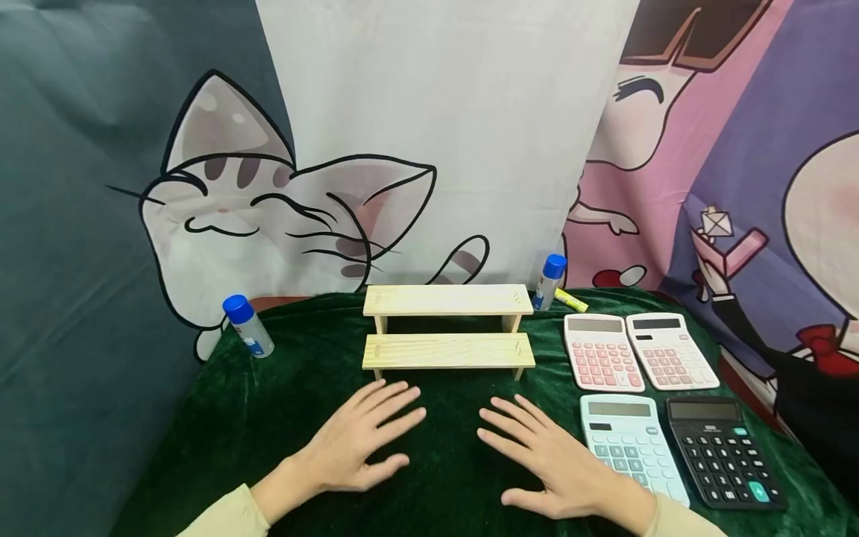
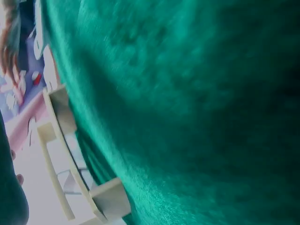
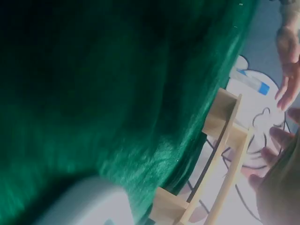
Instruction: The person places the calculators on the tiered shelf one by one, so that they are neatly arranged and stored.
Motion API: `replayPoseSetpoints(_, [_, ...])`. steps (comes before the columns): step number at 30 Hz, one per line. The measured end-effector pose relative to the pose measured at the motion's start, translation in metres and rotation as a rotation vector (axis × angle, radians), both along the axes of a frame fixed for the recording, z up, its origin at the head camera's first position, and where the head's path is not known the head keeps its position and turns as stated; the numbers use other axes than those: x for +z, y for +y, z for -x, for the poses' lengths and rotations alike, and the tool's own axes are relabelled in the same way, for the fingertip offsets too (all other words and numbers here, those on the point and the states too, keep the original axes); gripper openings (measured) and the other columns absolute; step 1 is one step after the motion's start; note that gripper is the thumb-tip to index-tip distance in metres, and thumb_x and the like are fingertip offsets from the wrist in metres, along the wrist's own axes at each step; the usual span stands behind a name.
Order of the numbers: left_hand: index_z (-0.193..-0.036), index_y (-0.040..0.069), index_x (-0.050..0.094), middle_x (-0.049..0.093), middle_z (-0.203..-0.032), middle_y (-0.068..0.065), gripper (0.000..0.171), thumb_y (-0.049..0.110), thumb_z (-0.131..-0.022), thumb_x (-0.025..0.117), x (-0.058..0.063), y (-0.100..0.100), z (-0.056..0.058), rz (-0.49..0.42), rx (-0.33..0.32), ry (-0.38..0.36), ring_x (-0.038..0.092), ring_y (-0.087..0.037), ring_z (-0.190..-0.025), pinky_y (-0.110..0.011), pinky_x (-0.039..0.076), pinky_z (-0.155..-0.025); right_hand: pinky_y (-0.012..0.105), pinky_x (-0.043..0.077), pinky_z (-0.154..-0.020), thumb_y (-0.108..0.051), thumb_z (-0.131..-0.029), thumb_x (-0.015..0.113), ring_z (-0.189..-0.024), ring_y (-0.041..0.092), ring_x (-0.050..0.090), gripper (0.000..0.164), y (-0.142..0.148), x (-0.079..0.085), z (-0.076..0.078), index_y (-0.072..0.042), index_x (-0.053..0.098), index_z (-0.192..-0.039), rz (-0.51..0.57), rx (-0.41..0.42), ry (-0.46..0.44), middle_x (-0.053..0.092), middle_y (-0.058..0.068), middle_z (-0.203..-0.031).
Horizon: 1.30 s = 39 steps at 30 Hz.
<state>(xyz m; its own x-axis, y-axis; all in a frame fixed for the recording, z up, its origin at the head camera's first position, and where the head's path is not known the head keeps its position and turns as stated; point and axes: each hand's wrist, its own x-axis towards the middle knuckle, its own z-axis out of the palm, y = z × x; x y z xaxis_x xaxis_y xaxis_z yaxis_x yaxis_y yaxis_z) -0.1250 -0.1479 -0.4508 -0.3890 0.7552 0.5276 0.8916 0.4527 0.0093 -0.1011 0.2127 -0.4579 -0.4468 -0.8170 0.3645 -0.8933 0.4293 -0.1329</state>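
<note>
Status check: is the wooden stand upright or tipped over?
Upright: the wooden stand rests on its legs on the green cloth, both shelf boards facing up.

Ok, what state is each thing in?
Left hand: fingers spread, holding nothing
Right hand: fingers spread, holding nothing
Shelf: standing
Left bottle: standing, capped
Right bottle: standing, capped
Yellow stick: lying
Pink calculator: face up
White calculator: face up
Blue calculator: face up
Black calculator: face up
Cloth: spread
</note>
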Motion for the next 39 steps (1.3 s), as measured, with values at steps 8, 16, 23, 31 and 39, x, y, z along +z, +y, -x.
replayPoseSetpoints(8, [-0.136,0.015,0.061,0.056,-0.144,-0.008,0.042,0.030,-0.097,0.065,0.003,-0.004,0.036,-0.370,0.353,-0.201,0.052,-0.027,-0.133,-0.053,0.045,-0.106,0.024,-0.003,-0.126,-0.039,-0.090,0.072,-0.151,0.026,0.026,0.081,0.012,0.002,-0.001,-0.025,0.029,-0.157,0.028,-0.259,-0.132,0.029,-0.001,-0.163])
replayPoseSetpoints(16, [-0.133,0.013,0.062,0.057,-0.141,-0.009,0.034,0.023,-0.101,0.060,-0.011,-0.007,0.065,-0.795,0.625,-0.659,0.053,-0.027,-0.129,-0.051,0.048,-0.103,0.012,-0.003,-0.121,-0.035,-0.092,0.071,-0.150,0.027,0.026,0.080,0.029,0.000,-0.001,-0.028,0.027,-0.158,0.141,-0.519,-0.225,0.031,0.001,-0.162])
replayPoseSetpoints(23, [-0.145,0.008,0.049,0.053,-0.143,-0.014,0.044,0.025,-0.104,0.052,-0.027,-0.012,0.083,-1.012,0.646,-1.129,0.056,-0.022,-0.117,-0.034,0.054,-0.094,0.046,0.024,-0.120,-0.031,-0.094,0.070,-0.142,0.040,0.033,0.076,0.050,-0.003,0.004,-0.020,0.029,-0.157,0.305,-0.720,-0.304,0.037,0.018,-0.156])
replayPoseSetpoints(31, [-0.141,0.009,0.053,0.060,-0.135,-0.017,0.044,0.026,-0.101,0.059,-0.047,-0.011,0.088,-1.130,0.611,-1.180,0.063,-0.005,-0.095,-0.020,0.057,-0.077,0.069,0.034,-0.097,-0.043,-0.095,0.065,-0.133,0.052,0.034,0.083,0.070,0.002,0.001,-0.001,0.025,-0.155,0.295,-0.929,-0.368,0.035,0.032,-0.149])
replayPoseSetpoints(39, [-0.139,0.012,0.056,0.064,-0.129,-0.015,0.043,0.031,-0.101,0.061,-0.057,-0.004,0.087,-1.115,0.584,-1.111,0.066,-0.009,-0.098,-0.023,0.059,-0.079,0.073,0.030,-0.097,-0.061,-0.091,0.061,-0.132,0.058,0.025,0.106,0.090,-0.001,-0.005,0.010,0.014,-0.154,0.147,-1.139,-0.423,0.025,0.042,-0.148])
